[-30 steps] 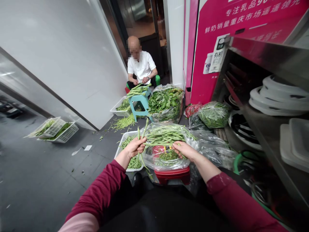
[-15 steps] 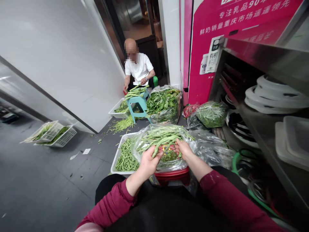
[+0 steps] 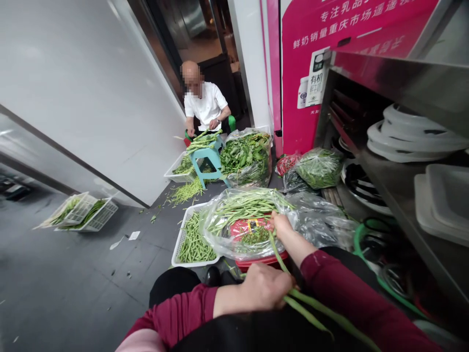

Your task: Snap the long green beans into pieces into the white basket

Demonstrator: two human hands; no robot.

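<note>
Long green beans point(image 3: 311, 309) are gripped in my left hand point(image 3: 262, 287), a fist close to my lap. Their ends trail to the lower right. One bean runs up from that fist to the fingers of my right hand point(image 3: 283, 227). My right hand is closed at the right side of an open clear plastic bag point(image 3: 216, 244); what its fingertips hold is hidden. Inside the bag, whole beans point(image 3: 249, 204) lie along the back, with small green scraps point(image 3: 256, 235) on a red printed surface in front. Left of it, a white basket point(image 3: 178, 244) holds short bean pieces point(image 3: 196, 239).
A person in white point(image 3: 205, 105) sits opposite, hands over beans on a blue stool point(image 3: 207, 157). A bag of leafy greens point(image 3: 247, 154) stands beside it. A metal shelf point(image 3: 395, 188) with white lids is at right. Two tilted baskets point(image 3: 100, 219) sit on the left floor.
My left hand has moved down and right toward my lap, drawing the beans out from over the bag. My right hand stays near the bag's right side. The view has shifted slightly.
</note>
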